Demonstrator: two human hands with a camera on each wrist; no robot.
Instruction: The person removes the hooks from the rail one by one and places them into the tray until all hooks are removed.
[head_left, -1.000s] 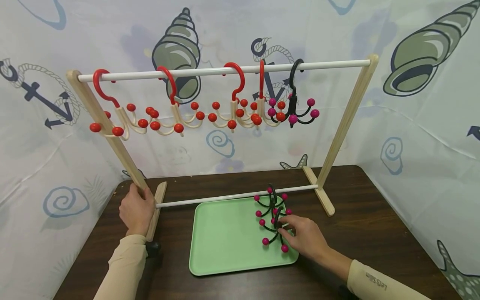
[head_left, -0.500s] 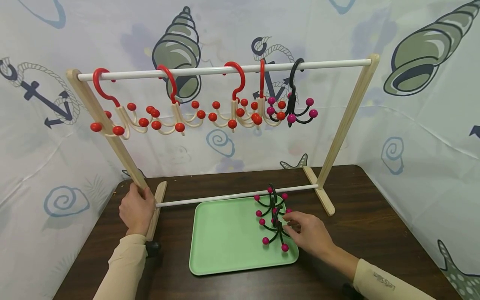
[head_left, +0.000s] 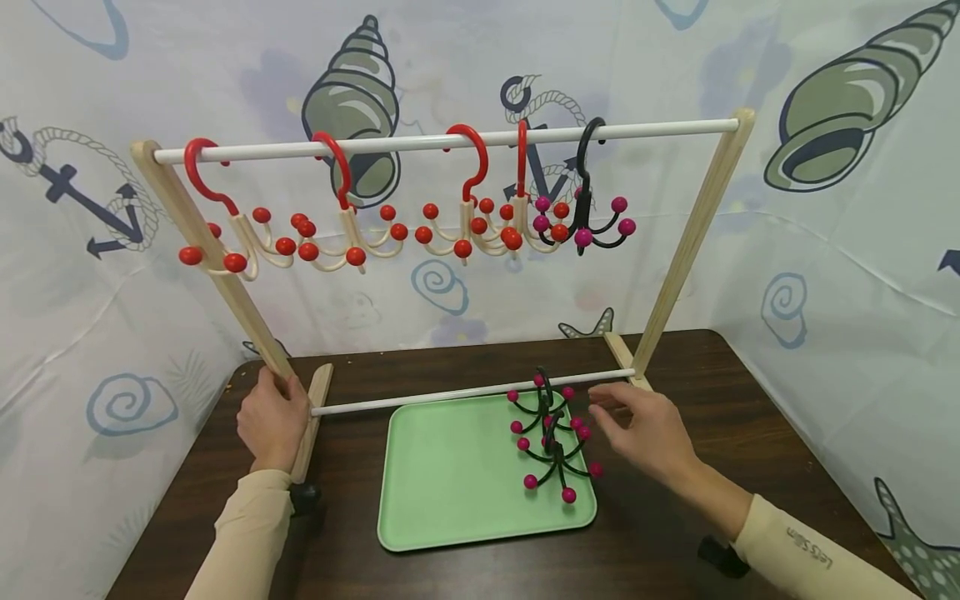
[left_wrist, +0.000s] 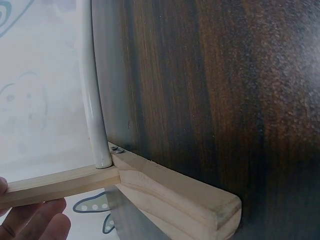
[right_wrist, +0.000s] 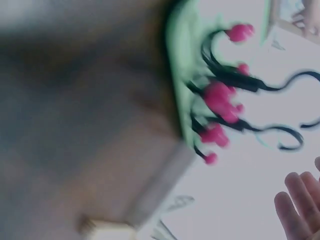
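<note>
R hand moved back, loosely spread, near 2 blk hangers; L hand grips rack post.

Table: dark brown, wood-grained, rounded at both far corners.
Tray: pale green, lies flat near the table's middle.
Left rack foot: pale wood, rests apart from the tray.
Right rack foot: rests farther back, partly hidden.
</note>
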